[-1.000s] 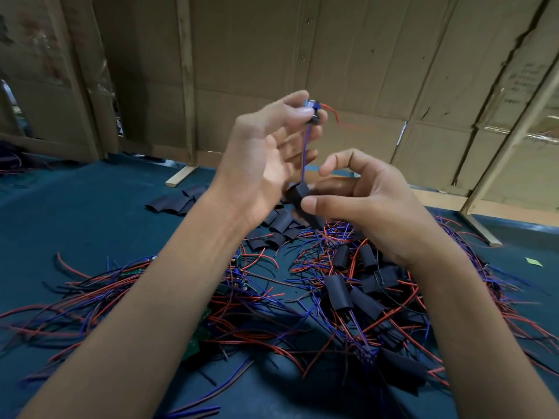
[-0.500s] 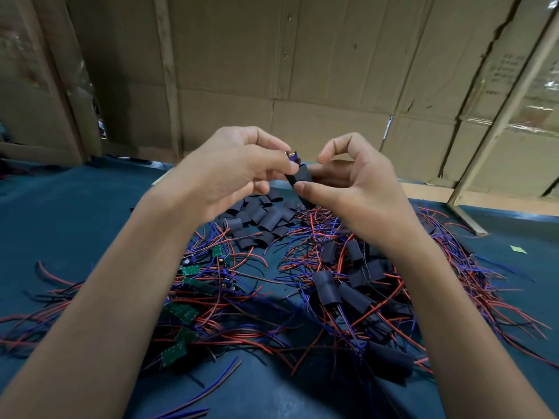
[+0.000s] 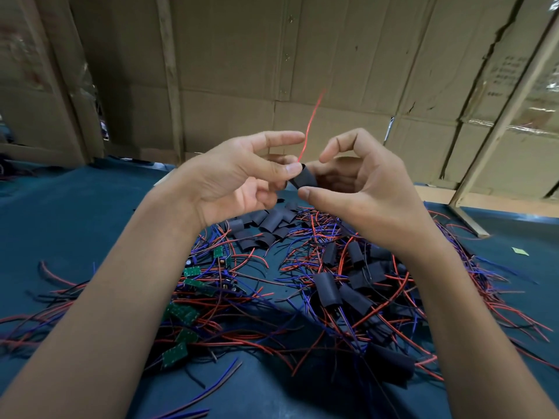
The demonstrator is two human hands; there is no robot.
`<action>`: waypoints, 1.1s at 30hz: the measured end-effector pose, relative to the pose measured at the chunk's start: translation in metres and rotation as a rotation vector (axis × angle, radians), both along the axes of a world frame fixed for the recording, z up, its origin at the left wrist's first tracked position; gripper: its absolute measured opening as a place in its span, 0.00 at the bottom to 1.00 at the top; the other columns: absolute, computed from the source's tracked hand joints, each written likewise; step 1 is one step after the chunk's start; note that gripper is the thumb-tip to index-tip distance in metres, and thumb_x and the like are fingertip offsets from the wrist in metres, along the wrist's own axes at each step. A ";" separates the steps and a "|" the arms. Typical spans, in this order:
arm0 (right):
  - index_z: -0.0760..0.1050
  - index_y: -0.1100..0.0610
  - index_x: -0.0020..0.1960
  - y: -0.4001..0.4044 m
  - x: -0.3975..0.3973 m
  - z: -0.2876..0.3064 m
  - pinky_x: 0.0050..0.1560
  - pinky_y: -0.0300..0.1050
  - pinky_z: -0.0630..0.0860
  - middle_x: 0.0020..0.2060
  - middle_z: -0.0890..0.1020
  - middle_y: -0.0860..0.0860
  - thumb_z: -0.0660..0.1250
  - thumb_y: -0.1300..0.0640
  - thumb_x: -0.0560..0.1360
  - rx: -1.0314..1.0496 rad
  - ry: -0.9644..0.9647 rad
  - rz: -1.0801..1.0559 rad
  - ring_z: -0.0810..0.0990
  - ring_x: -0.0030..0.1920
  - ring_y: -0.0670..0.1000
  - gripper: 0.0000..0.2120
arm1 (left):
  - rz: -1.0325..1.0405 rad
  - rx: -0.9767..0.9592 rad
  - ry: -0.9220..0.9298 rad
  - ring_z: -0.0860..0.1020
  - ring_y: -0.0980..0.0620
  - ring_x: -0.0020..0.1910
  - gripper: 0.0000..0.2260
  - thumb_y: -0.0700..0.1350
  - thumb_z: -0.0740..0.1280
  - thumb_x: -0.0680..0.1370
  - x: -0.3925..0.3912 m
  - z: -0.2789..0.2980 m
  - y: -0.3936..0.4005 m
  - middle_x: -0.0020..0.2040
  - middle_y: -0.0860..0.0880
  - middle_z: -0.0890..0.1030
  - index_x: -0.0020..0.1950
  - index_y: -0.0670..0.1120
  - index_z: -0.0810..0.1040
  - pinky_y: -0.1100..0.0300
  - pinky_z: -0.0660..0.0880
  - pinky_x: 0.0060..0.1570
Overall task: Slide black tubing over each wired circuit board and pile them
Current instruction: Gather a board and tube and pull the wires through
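Black tubing [image 3: 305,179] pinched between both hands, red wire [image 3: 310,124] protruding upward.

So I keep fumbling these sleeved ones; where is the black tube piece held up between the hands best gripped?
Pinch the black tube piece across its flattened middle, from its two sides, as the left hand and right hand do now. Its top end is taken up by the thin red wire, so leave that clear.
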State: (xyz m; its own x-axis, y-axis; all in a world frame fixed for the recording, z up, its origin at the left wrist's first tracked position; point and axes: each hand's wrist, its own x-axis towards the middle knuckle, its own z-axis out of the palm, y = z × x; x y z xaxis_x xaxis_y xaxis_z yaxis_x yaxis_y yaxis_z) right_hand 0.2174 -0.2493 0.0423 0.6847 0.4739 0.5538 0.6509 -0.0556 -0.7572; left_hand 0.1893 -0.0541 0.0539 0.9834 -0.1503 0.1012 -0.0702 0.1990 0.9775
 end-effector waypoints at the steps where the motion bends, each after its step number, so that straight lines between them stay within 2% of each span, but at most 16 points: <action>1: 0.70 0.52 0.52 0.001 -0.001 0.000 0.53 0.50 0.83 0.46 0.88 0.50 0.76 0.62 0.70 -0.013 0.006 0.006 0.87 0.47 0.55 0.18 | -0.011 -0.043 0.009 0.69 0.57 0.31 0.28 0.34 0.71 0.68 0.001 -0.001 0.001 0.42 0.52 0.79 0.68 0.47 0.77 0.64 0.61 0.29; 3: 0.71 0.51 0.53 0.001 -0.001 0.001 0.51 0.51 0.83 0.45 0.88 0.50 0.75 0.62 0.70 -0.017 0.021 0.006 0.87 0.45 0.53 0.17 | -0.039 -0.096 0.013 0.67 0.58 0.32 0.31 0.31 0.69 0.68 0.003 -0.002 0.002 0.43 0.52 0.79 0.70 0.47 0.75 0.63 0.58 0.30; 6: 0.71 0.52 0.52 0.000 -0.001 0.001 0.50 0.62 0.81 0.45 0.88 0.55 0.74 0.63 0.71 0.014 0.051 0.020 0.85 0.43 0.58 0.16 | -0.043 -0.170 0.056 0.68 0.56 0.34 0.31 0.29 0.70 0.68 0.006 -0.006 0.002 0.44 0.50 0.78 0.70 0.47 0.75 0.63 0.60 0.30; 8: 0.70 0.52 0.52 -0.002 0.000 0.002 0.49 0.57 0.82 0.45 0.88 0.54 0.74 0.64 0.70 0.025 0.056 0.024 0.85 0.43 0.54 0.17 | -0.046 -0.185 0.057 0.70 0.55 0.35 0.29 0.34 0.72 0.69 0.009 -0.009 0.006 0.43 0.50 0.78 0.70 0.46 0.75 0.64 0.63 0.30; 10: 0.70 0.53 0.51 -0.007 0.003 0.003 0.49 0.52 0.82 0.44 0.88 0.53 0.75 0.64 0.69 0.024 0.040 0.011 0.85 0.43 0.53 0.18 | -0.041 -0.073 0.027 0.73 0.55 0.36 0.24 0.41 0.74 0.72 0.014 -0.014 0.016 0.43 0.50 0.81 0.68 0.48 0.76 0.63 0.67 0.31; 11: 0.70 0.52 0.51 -0.011 0.005 0.004 0.49 0.51 0.82 0.44 0.88 0.53 0.75 0.65 0.69 0.019 0.029 -0.003 0.86 0.43 0.53 0.18 | 0.014 0.084 0.005 0.76 0.54 0.37 0.21 0.46 0.75 0.73 0.018 -0.020 0.023 0.44 0.49 0.82 0.65 0.49 0.77 0.63 0.69 0.32; 13: 0.70 0.51 0.50 -0.023 0.010 0.007 0.47 0.47 0.82 0.43 0.88 0.50 0.74 0.65 0.68 -0.001 -0.006 -0.063 0.87 0.44 0.52 0.18 | 0.261 0.631 -0.077 0.80 0.53 0.43 0.14 0.53 0.73 0.77 0.032 -0.039 0.038 0.49 0.50 0.85 0.60 0.51 0.80 0.64 0.73 0.37; 15: 0.71 0.47 0.49 -0.039 0.015 0.012 0.43 0.42 0.82 0.43 0.88 0.48 0.75 0.63 0.66 -0.020 -0.048 -0.154 0.87 0.44 0.49 0.19 | 0.498 1.138 -0.120 0.80 0.51 0.54 0.13 0.53 0.69 0.80 0.049 -0.069 0.051 0.57 0.50 0.84 0.61 0.50 0.80 0.61 0.76 0.51; 18: 0.73 0.41 0.46 -0.066 0.026 0.016 0.43 0.44 0.81 0.41 0.87 0.45 0.76 0.55 0.62 -0.157 -0.088 -0.407 0.86 0.42 0.46 0.19 | 0.401 1.346 0.052 0.70 0.41 0.69 0.21 0.53 0.62 0.83 0.064 -0.114 0.055 0.72 0.44 0.74 0.75 0.48 0.70 0.48 0.68 0.69; 20: 0.72 0.41 0.49 -0.081 0.037 0.011 0.48 0.48 0.79 0.41 0.87 0.46 0.78 0.56 0.64 -0.383 -0.031 -0.564 0.85 0.47 0.49 0.21 | 0.349 1.506 0.094 0.63 0.38 0.71 0.22 0.52 0.58 0.84 0.069 -0.134 0.051 0.75 0.45 0.68 0.79 0.51 0.63 0.43 0.64 0.68; 21: 0.72 0.43 0.53 -0.084 0.040 0.008 0.50 0.50 0.78 0.44 0.86 0.47 0.79 0.56 0.66 -0.510 0.026 -0.619 0.84 0.51 0.53 0.23 | 0.358 1.568 0.063 0.63 0.39 0.71 0.21 0.51 0.58 0.84 0.071 -0.138 0.050 0.74 0.45 0.69 0.78 0.53 0.64 0.42 0.65 0.66; 23: 0.69 0.48 0.65 -0.083 0.041 0.006 0.51 0.49 0.74 0.57 0.83 0.55 0.80 0.53 0.68 -0.725 0.077 -0.714 0.80 0.58 0.58 0.30 | 0.406 1.578 -0.027 0.68 0.40 0.67 0.18 0.45 0.62 0.82 0.072 -0.138 0.049 0.69 0.46 0.75 0.72 0.54 0.71 0.44 0.68 0.62; 25: 0.68 0.50 0.70 -0.070 0.036 0.007 0.50 0.45 0.69 0.63 0.80 0.57 0.80 0.49 0.68 -0.736 0.024 -0.746 0.78 0.60 0.57 0.34 | 0.448 1.512 -0.045 0.76 0.42 0.60 0.15 0.41 0.65 0.78 0.070 -0.131 0.051 0.61 0.46 0.79 0.62 0.55 0.76 0.49 0.72 0.54; 28: 0.74 0.48 0.63 -0.030 0.018 0.004 0.49 0.42 0.70 0.53 0.84 0.49 0.77 0.49 0.71 -0.631 -0.100 -0.554 0.80 0.52 0.50 0.23 | 0.543 1.343 -0.018 0.77 0.44 0.48 0.10 0.43 0.66 0.76 0.064 -0.112 0.057 0.52 0.46 0.79 0.54 0.54 0.71 0.52 0.74 0.46; 31: 0.80 0.51 0.57 0.025 -0.004 -0.022 0.53 0.42 0.76 0.47 0.85 0.47 0.72 0.52 0.76 -0.689 -0.198 -0.265 0.82 0.50 0.48 0.11 | 0.668 1.157 -0.096 0.78 0.46 0.52 0.16 0.44 0.71 0.75 0.055 -0.081 0.058 0.50 0.51 0.79 0.61 0.53 0.71 0.51 0.76 0.55; 33: 0.82 0.53 0.57 0.059 -0.019 -0.051 0.55 0.45 0.78 0.49 0.86 0.51 0.69 0.55 0.77 -0.791 -0.224 -0.103 0.83 0.51 0.52 0.10 | 0.780 1.004 -0.186 0.79 0.49 0.52 0.13 0.45 0.73 0.75 0.047 -0.056 0.058 0.49 0.52 0.80 0.58 0.51 0.78 0.57 0.74 0.56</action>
State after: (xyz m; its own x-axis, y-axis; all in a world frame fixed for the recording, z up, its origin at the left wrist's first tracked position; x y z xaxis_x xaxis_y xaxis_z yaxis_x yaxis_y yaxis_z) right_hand 0.1988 -0.1905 -0.0086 0.6590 0.7218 0.2116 0.7443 -0.5850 -0.3223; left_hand 0.2359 0.0041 -0.0026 0.8284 0.3662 0.4240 0.0142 -0.7703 0.6375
